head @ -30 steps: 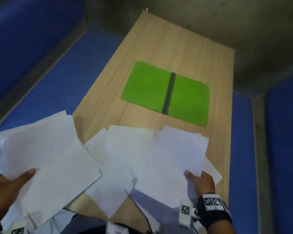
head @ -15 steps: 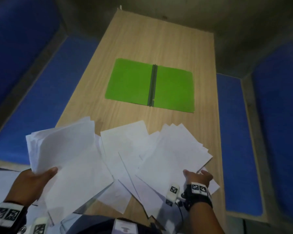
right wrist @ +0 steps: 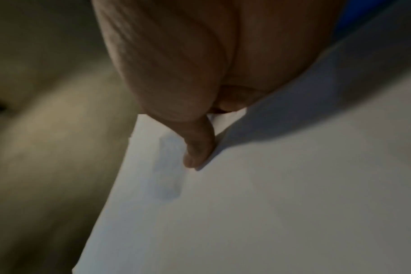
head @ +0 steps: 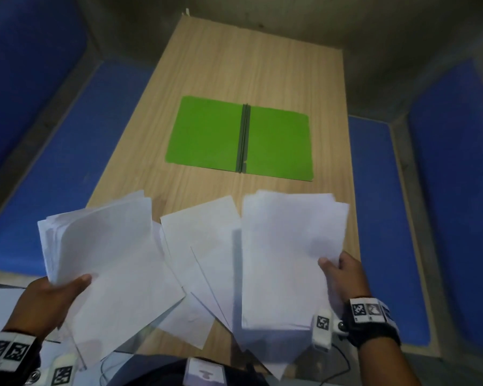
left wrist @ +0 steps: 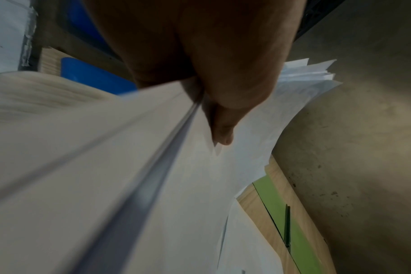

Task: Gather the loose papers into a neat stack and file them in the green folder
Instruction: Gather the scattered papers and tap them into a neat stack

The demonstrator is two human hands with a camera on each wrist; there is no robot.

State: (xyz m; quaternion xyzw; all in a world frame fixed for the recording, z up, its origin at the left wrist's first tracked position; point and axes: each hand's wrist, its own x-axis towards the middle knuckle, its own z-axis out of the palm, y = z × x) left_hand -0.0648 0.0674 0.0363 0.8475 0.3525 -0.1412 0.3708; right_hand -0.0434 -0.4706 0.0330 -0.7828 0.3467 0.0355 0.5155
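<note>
Papers in left grip, folder beyond

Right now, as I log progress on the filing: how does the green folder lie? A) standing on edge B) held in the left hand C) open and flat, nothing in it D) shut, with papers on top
C: the green folder lies spread open on the table, both halves bare.

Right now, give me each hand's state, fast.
Left hand: grips a sheaf of white papers.
Right hand: pinches another sheaf of papers.
</note>
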